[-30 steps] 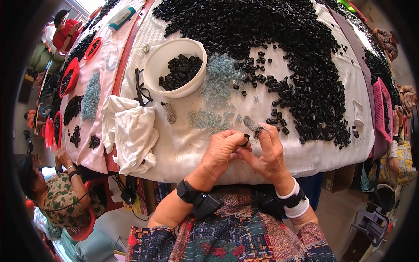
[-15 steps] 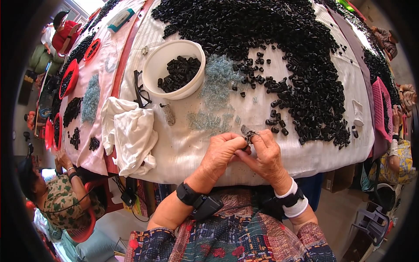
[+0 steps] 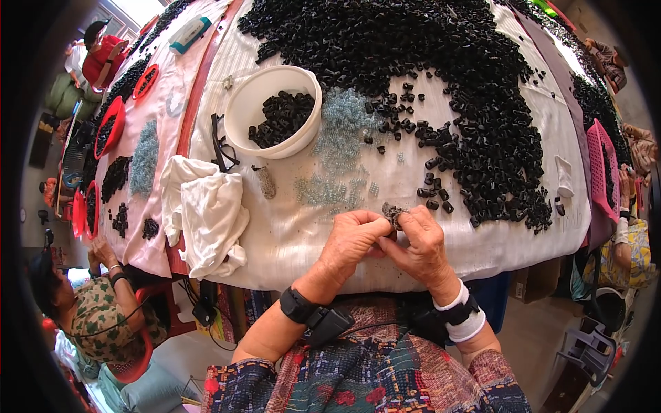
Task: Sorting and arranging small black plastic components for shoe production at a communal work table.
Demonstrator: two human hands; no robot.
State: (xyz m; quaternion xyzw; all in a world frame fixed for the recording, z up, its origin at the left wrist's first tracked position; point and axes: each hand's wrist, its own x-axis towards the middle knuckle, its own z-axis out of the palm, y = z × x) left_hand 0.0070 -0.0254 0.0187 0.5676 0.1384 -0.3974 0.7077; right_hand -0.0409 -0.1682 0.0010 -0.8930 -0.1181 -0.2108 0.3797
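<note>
My left hand [image 3: 352, 237] and my right hand [image 3: 421, 242] meet near the front of the cloth-covered table. Both have their fingers pinched together. Between the fingertips shows a small, dark grey, speckled bit [image 3: 392, 212]; its kind is too small to tell. Just beyond the hands lies a loose patch of clear bluish springs [image 3: 332, 191], with a denser pile of springs [image 3: 342, 117] behind it. Several short black plastic caps [image 3: 435, 191] lie to the right of the fingers. A white bowl [image 3: 237, 103] holding more black caps stands at the far left of my hands.
A huge heap of black parts [image 3: 385, 41] covers the back and right of the table. Left lie a crumpled white cloth [image 3: 206, 213], black-framed glasses [image 3: 222, 148] and a small speckled cylinder [image 3: 265, 182]. A co-worker [image 3: 103, 310] sits left; a pink basket [image 3: 600, 168] stands right.
The grey speckled bit at my fingertips has turned and sits lower against the fingers. My right fingers have shifted slightly around it; both hands stay in nearly the same place.
</note>
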